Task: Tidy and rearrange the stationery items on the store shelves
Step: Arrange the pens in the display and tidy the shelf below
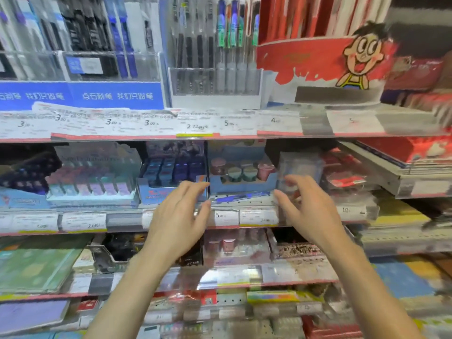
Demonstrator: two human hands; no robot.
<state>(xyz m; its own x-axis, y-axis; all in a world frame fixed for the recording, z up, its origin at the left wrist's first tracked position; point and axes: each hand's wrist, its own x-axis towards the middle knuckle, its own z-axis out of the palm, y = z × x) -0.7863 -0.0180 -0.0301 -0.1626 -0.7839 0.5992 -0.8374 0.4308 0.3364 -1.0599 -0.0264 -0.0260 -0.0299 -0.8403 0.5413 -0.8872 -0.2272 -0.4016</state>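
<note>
- In front of the light blue display box [242, 184] on the middle shelf, both hands are raised, holding nothing.
- The left hand [179, 216] is just left of the box, fingers spread and loosely bent, tips near its left edge.
- The right hand [304, 211] is just right of the box, fingers relaxed and apart, before a blurred clear packet [299, 167].
- The box holds small round tubs [241, 171]; a blue pen [241, 197] lies along the shelf edge just below it.
- A price tag [226, 216] sits below the box, between the hands.
</note>
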